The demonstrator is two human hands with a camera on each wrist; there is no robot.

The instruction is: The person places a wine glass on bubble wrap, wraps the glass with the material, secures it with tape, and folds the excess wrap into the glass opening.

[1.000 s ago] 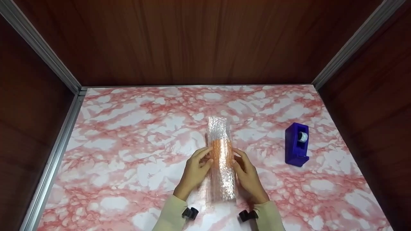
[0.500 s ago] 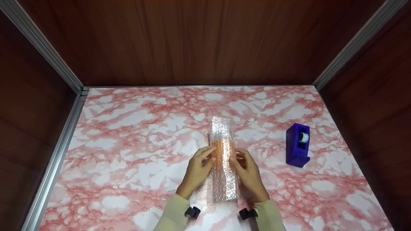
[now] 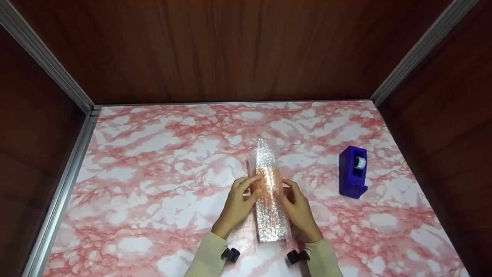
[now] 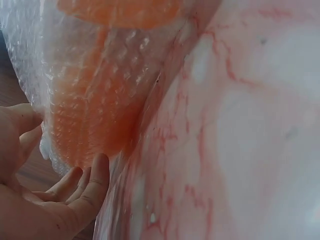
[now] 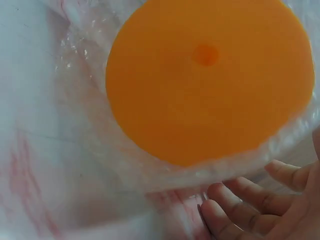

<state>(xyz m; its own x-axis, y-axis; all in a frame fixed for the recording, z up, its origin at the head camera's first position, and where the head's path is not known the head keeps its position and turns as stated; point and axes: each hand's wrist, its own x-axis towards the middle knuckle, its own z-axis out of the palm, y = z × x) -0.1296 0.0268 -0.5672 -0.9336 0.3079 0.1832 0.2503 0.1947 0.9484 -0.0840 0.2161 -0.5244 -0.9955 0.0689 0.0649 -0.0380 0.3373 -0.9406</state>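
Note:
A sheet of clear bubble wrap (image 3: 271, 225) is rolled round an orange, round-ended piece (image 5: 175, 110), which shows through the layers and ends in a flat disc with a small darker dot at its centre. In the head view the roll points away from the person. My left hand (image 3: 238, 202) holds its left side, thumb on top and fingers along the edge; in the left wrist view its fingertips (image 4: 101, 167) lie against the wrapped orange part. My right hand (image 3: 298, 206) holds the right side, its thumb on the upper face. The right wrist view has its fingers (image 5: 245, 200) under the wrap.
A purple tape dispenser (image 3: 351, 173) with a small roll of tape stands to the right. The table (image 3: 153, 192) has a red and white marbled top. Dark wood panels (image 3: 230, 50) and metal rails (image 3: 57, 211) enclose it at the back and sides.
The bubble wrap has turned a little between my hands, and its far end looks narrower. My left thumb and index finger have come slightly farther over it. The tape dispenser stays where it was.

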